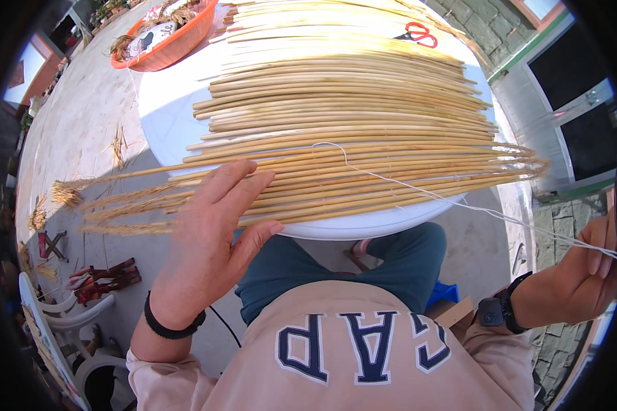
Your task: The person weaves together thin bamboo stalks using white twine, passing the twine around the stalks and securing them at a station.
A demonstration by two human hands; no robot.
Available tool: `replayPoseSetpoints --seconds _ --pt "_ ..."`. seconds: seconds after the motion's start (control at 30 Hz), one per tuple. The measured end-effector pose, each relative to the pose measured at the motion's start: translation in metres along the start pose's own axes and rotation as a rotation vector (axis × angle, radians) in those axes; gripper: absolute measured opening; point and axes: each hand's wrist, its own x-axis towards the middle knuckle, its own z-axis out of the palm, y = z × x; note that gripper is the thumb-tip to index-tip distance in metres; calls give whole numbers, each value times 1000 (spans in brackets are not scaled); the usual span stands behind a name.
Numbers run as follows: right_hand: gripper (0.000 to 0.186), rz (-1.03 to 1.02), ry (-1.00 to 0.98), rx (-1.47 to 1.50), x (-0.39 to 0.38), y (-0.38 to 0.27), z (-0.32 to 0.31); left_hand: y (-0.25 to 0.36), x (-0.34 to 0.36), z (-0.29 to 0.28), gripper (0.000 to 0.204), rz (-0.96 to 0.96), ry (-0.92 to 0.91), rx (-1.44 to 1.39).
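Long dried straw-coloured stalks (363,113) lie side by side across a round white table (164,123). The nearest stalks end in wispy seed heads (67,194), some at the left and some at the right. My left hand (216,222) lies over the near stalks, fingers stretched out and thumb apart, holding nothing. A white string (418,190) runs from the nearer stalks out to the right. Past the table's right side, my right hand (593,274) pinches that string; its fingertips are partly cut off by the picture's dark rim.
Red-handled scissors (421,35) rest among the far stalks, blades partly hidden. An orange basket (178,51) with dried plant bits and a white bag sits at the table's far left. A white plastic chair (82,349) and a folded red stool (103,279) stand at the lower left.
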Motion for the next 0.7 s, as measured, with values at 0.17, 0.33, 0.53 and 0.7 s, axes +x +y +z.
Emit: replayPoseSetpoints --seconds 0.17,0.33,0.53,0.7 --pt "13 340 32 -100 -22 76 64 7 65 -29 15 -7 -129 -36" --pt "11 862 -7 -238 -50 150 86 -30 95 38 6 41 -62 130" --pt "11 961 -68 -429 -75 189 85 -35 100 60 4 150 74 225" --pt "11 904 -76 -529 -86 202 81 -40 103 48 5 194 7 333"
